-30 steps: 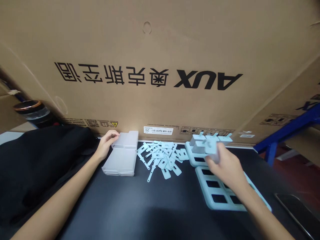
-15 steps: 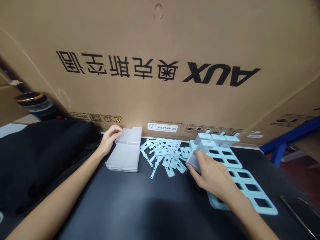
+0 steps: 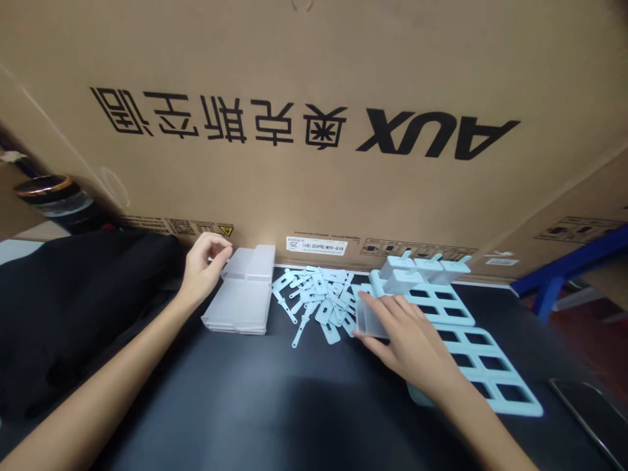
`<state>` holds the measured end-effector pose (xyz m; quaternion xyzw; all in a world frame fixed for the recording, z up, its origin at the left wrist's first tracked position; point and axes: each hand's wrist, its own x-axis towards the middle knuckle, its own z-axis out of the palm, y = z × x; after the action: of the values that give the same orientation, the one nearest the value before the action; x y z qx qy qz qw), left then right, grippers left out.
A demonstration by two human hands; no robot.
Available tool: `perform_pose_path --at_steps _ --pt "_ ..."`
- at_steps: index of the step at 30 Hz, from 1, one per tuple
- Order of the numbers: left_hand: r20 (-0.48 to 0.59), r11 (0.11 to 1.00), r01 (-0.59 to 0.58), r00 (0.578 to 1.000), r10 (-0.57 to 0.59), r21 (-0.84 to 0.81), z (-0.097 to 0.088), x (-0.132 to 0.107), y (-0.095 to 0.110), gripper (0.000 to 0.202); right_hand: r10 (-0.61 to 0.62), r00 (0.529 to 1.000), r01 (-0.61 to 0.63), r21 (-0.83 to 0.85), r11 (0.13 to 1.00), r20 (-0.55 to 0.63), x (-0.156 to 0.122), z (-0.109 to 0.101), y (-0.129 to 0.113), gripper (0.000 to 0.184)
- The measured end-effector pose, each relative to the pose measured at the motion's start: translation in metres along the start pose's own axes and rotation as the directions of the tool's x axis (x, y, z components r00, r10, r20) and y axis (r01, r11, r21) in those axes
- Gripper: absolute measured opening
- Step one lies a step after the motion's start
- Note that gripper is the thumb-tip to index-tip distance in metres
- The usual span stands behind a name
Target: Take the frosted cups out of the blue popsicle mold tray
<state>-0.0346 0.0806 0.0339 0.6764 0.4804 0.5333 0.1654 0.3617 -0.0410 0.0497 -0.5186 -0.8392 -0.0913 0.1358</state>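
Note:
My right hand (image 3: 409, 337) grips a translucent ice-pop mould (image 3: 367, 318), its open end tipped toward the left. Just behind that hand, a light-blue mould frame (image 3: 464, 317) carries several filled-in slots with moulds (image 3: 402, 281) whose blue sticks point upward. My left hand (image 3: 203, 265) hovers beside the stack of translucent moulds (image 3: 238, 304), its fingers loosely curled and holding nothing. Between the hands lies a loose heap of light-blue ice-pop sticks (image 3: 318, 297). A second blue frame (image 3: 523, 405) lies nearer, partly hidden by my right forearm.
A large cardboard box (image 3: 314, 190) walls off the back of the black table (image 3: 255, 405). Black cloth (image 3: 83, 307) and a dark cup (image 3: 59, 203) are on the left. At the right edge lie a phone (image 3: 589, 412) and a blue metal bar (image 3: 564, 271).
My left hand has drawn slightly away from the mould stack. My right hand has moved a little left from the frame, and the mould in it has turned its open end leftward.

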Motion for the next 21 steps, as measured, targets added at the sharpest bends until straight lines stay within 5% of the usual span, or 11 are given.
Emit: perform_pose_path --at_steps 2,5,7,10,13,17,21 --pt "0.224 0.964 -0.232 0.954 0.199 0.13 0.003 -0.011 0.055 0.015 -0.095 0.993 0.099 0.062 0.993 -0.065 0.003 -0.007 -0.008 0.043" --pt "0.567 0.816 -0.574 0.693 0.445 0.062 0.021 -0.043 0.129 0.029 -0.218 0.962 0.243 0.153 0.958 -0.162 0.004 -0.018 -0.024 0.032" --pt "0.617 0.729 -0.681 0.601 0.508 0.063 0.034 -0.066 0.157 0.036 -0.3 0.928 0.341 0.178 0.923 -0.222 0.002 -0.022 -0.036 0.026" --pt "0.598 0.681 -0.732 0.556 0.577 0.024 0.042 -0.09 0.163 0.042 -0.35 0.891 0.405 0.158 0.901 -0.289 -0.004 -0.024 -0.049 0.022" --pt "0.6 0.69 -0.723 0.544 0.587 -0.018 0.028 -0.097 0.154 0.054 -0.354 0.881 0.412 0.14 0.9 -0.315 -0.007 -0.023 -0.056 0.023" --pt "0.643 0.716 -0.698 0.558 0.525 0.021 -0.012 -0.081 0.138 0.056 -0.315 0.891 0.376 0.143 0.915 -0.327 -0.007 -0.024 -0.049 0.038" --pt "0.325 0.747 -0.566 0.82 0.47 0.349 -0.051 -0.043 0.107 0.043 -0.146 0.92 0.183 0.069 0.981 -0.363 -0.009 -0.023 -0.022 0.043"
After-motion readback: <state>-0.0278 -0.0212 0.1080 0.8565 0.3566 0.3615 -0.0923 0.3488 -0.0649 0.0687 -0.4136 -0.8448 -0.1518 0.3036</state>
